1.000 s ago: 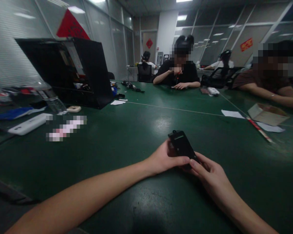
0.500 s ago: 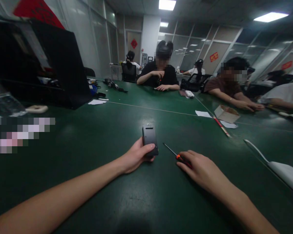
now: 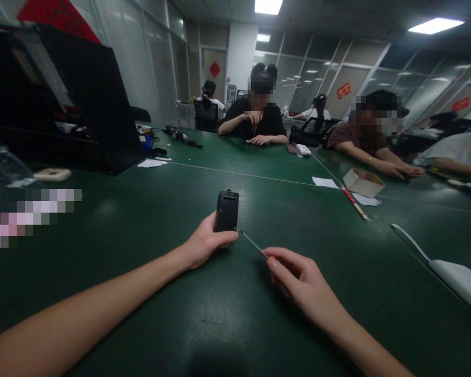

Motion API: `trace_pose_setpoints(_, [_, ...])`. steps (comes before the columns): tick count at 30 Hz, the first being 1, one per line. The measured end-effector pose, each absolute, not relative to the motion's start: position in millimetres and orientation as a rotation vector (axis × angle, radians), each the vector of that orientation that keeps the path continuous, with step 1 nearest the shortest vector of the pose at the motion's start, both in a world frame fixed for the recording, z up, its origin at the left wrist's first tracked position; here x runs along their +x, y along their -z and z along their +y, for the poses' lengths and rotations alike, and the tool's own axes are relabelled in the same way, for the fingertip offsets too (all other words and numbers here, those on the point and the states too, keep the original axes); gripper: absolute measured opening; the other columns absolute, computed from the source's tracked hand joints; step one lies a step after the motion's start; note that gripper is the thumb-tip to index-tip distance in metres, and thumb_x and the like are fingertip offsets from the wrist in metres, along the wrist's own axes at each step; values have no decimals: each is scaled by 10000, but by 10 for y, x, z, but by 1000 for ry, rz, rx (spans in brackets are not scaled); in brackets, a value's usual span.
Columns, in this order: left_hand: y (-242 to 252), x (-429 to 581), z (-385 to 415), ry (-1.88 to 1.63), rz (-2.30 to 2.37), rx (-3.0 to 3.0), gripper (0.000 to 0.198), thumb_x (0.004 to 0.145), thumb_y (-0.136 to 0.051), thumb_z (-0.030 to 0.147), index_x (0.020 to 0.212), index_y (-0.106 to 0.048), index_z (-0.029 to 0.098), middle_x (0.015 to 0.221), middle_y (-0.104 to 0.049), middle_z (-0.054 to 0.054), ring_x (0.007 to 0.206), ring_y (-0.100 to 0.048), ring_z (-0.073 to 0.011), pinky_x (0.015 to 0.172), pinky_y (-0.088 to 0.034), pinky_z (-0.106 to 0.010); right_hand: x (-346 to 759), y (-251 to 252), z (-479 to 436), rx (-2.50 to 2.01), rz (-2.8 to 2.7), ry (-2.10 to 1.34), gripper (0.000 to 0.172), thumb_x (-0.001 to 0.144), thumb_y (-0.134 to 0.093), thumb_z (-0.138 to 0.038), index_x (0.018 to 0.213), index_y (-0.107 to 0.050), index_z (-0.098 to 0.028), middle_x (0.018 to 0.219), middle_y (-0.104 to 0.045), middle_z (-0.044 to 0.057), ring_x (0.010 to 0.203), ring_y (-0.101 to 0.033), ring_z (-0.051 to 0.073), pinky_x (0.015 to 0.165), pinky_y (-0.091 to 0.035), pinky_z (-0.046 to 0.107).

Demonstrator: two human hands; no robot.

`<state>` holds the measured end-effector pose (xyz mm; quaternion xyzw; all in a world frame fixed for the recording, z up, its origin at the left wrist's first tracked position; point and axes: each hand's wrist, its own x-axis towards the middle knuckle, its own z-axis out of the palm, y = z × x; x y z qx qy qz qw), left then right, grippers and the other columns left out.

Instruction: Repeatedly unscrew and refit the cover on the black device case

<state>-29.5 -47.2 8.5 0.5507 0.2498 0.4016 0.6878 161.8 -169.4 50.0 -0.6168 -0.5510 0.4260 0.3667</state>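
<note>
In the middle of the head view my left hand point(image 3: 208, 242) is closed around the lower part of a small black rectangular device point(image 3: 226, 214). The device is held upright, with a slot near its top, a small loop on its top edge and what look like screw holes on its face. My right hand point(image 3: 296, 272) grips a screwdriver point(image 3: 253, 243) by its orange handle, which the fingers mostly cover. Its thin metal shaft points up and left, and the tip is close to the device's lower right corner. I cannot tell whether they touch.
A green table point(image 3: 172, 324) spreads beneath my hands. A large black box-like thing point(image 3: 98, 104) stands at left. At right lie a small cardboard box point(image 3: 363, 183), a red-and-white stick point(image 3: 354, 203) and a white device with a cable point(image 3: 461, 280). Several people sit around the room.
My left hand has shifted the device left and slightly up, turning its face more towards me. My right hand has lifted the screwdriver from the table and moved it left, closer to the device.
</note>
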Motion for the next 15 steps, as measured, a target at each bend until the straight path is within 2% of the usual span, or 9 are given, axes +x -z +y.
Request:
trace_pose_setpoints(9, [-35,-321,-451,-912,630,1416,437,755,-739,293,1105,-529,138,911,-605,-32,677,-505,-105,621,-408,-250,1622,-407,-1682,-1623,-1434,-1103,425,896,-570,-482,1186,-674,-188,659,-565,-11,501,-458,105,432,-333,223])
trace_pose_setpoints(15, [-120,-316,-503,-962,769,1574,390,738,-728,280,1039,-519,145,961,-613,-50,875,-576,-185,794,-459,-313,1593,-432,-1697,-1606,-1360,-1216,446,876,-587,-499,1190,-658,-191,706,-606,-8,417,-455,72,361,-321,196])
